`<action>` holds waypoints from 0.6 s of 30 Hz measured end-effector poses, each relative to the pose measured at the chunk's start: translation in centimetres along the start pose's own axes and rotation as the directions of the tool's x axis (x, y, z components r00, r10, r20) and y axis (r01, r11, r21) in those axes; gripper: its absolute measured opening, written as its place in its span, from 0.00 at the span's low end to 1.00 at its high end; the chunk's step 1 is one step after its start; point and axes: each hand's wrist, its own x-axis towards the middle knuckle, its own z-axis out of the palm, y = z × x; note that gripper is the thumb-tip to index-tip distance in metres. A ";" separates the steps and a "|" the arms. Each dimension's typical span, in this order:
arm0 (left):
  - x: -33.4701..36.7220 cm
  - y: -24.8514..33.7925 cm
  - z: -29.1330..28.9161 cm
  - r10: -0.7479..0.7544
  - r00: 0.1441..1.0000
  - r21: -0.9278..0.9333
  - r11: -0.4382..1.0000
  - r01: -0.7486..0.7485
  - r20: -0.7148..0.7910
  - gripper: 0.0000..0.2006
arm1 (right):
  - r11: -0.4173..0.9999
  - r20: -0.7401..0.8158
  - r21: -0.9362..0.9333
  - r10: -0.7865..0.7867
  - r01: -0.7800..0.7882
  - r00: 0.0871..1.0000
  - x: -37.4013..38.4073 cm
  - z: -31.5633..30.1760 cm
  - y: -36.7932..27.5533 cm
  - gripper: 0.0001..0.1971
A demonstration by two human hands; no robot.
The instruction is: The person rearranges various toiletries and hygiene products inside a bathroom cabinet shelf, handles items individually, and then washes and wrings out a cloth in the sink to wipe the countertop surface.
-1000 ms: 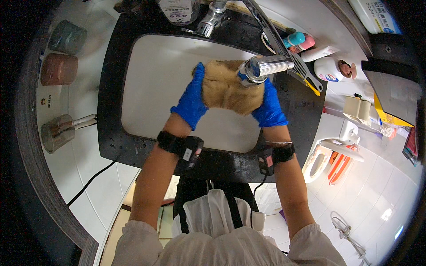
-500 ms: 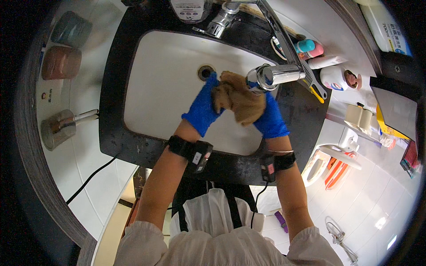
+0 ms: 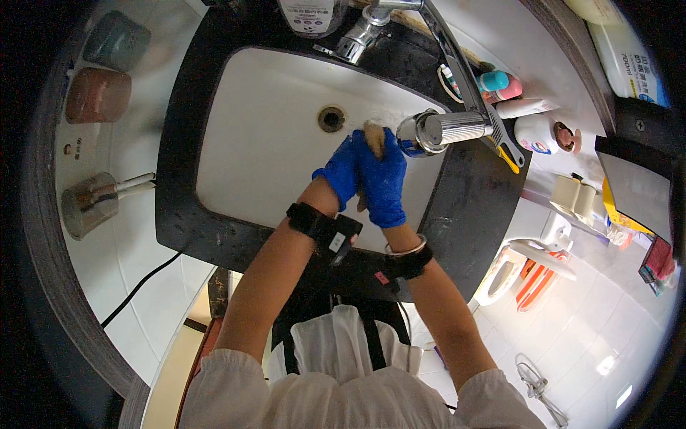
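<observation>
Both my hands wear blue gloves and press together over the white sink basin (image 3: 250,143). Between them they squeeze a tan cloth (image 3: 374,139); a piece of it sticks out beyond the fingers and a small bit shows below. My left hand (image 3: 341,170) is closed against the cloth's left side. My right hand (image 3: 382,179) wraps round it from the right. Most of the cloth is hidden by the gloves. Just right of the hands is the chrome spout head (image 3: 421,134) of the tap, and the drain (image 3: 331,119) lies to their upper left.
A black countertop (image 3: 182,157) surrounds the basin. At the back stand a chrome tap handle (image 3: 352,46) and a clear bottle (image 3: 313,16). Along the right edge are a yellow-tipped tool (image 3: 509,154), a white pump bottle (image 3: 536,134) and small tubes. A glass cup (image 3: 89,206) hangs at left.
My hands have come together, and the spread, bunched cloth is now squeezed small between them. The right hand has moved left, away from under the spout head. The drain is fully uncovered.
</observation>
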 end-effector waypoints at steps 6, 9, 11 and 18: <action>-0.9 1.8 3.0 -0.065 0.990 0.498 0.867 -0.007 0.127 0.23 | 0.946 -0.141 0.151 -0.265 0.285 0.954 5.5 -3.4 5.9 0.17; -2.8 3.6 4.1 0.042 0.993 0.780 0.616 -0.109 0.106 0.23 | 0.893 0.104 0.447 -0.098 0.041 0.990 8.2 -7.7 8.8 0.15; -4.7 5.7 1.8 0.077 0.996 0.856 0.512 -0.076 0.042 0.23 | 0.892 0.098 0.442 -0.155 0.097 0.983 8.0 -7.9 6.3 0.16; -1.3 1.7 -0.2 0.216 0.964 0.259 0.932 -0.252 0.157 0.22 | 0.235 0.549 0.807 0.037 -0.541 0.835 2.8 -7.3 4.6 0.20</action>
